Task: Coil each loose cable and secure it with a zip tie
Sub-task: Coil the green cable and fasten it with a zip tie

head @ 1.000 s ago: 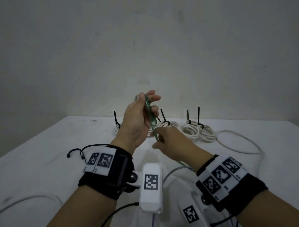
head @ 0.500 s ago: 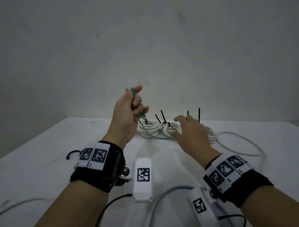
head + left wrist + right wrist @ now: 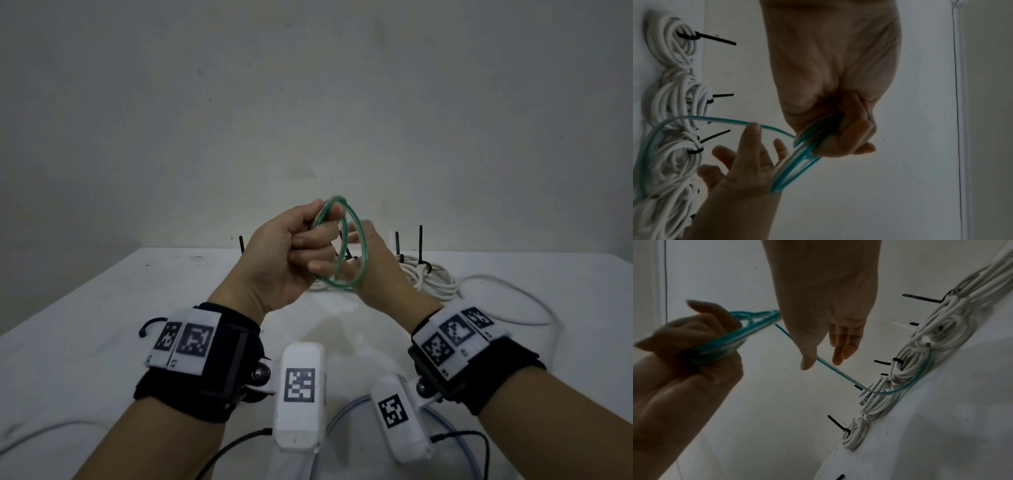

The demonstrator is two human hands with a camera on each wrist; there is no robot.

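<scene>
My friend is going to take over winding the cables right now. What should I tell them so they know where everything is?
Left hand: grips the loops of the green cable, held up above the table.
Right hand: open, fingers straight, guiding the loose green strand; it grips nothing.
The green cable's loose end trails over the white coils at the back of the table.
Done: several white coils already carry black zip ties.
Left: finish winding the green cable, tie it, then coil the loose white cable on the right.

Bare forearms wear black wristbands (image 3: 202, 363) with white square-patterned marker tags (image 3: 457, 334) and white camera housings (image 3: 299, 387).
</scene>
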